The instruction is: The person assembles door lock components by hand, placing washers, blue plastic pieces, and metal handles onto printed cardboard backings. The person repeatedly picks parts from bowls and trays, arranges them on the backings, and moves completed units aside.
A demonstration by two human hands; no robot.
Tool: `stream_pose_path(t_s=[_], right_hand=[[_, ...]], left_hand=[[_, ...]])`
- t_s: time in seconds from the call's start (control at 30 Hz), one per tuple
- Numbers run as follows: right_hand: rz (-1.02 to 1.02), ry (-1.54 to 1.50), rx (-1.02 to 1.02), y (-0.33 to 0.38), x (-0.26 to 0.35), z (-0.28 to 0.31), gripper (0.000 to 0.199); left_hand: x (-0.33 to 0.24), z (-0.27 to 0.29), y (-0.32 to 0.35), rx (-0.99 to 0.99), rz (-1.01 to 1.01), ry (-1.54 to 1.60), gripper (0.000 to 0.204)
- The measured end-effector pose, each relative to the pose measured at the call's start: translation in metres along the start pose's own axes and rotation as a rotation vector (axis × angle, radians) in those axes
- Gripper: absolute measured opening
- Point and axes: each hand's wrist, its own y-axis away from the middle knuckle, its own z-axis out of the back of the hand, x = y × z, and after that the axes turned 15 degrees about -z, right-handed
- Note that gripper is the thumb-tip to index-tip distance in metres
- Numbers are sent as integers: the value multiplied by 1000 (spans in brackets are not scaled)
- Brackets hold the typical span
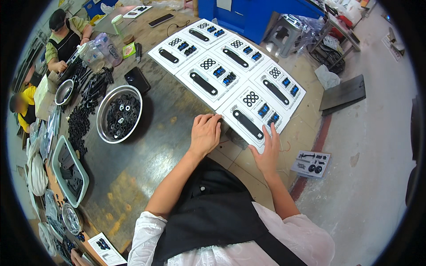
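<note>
Several white printed cards lie side by side at the table's right edge. Each carries a black crank-like bar, a group of black rings and two blue-and-black parts. My left hand rests palm down by the left corner of the nearest card, its fingers bent loosely and their tips touching the edge. At that card's lower right corner is my right hand, with the thumb on one side and the fingers over the other, holding it. That card's black bar lies between my hands. The undersides of my fingers are hidden.
A metal bowl of black rings stands left of my hands, near a black phone. Further left are loose black parts and a pale green tub. Two people work at the far left. A grey stool stands beyond the cards.
</note>
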Motion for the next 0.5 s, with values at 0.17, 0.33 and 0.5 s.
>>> stream_pose_path(t_s=[0.17,0.33,0.5], right_hand=[[-25,-29,8,0,1,-1,84],[-45,-86,6,0,-2,-4,85],[-50,-177,-6,0,-8,-11,89]], left_hand=[[1,-3,1,25,-47,-31,27],[-2,-3,0,29,-61,-68,29],[0,-3,1,37,-94,-83,33]])
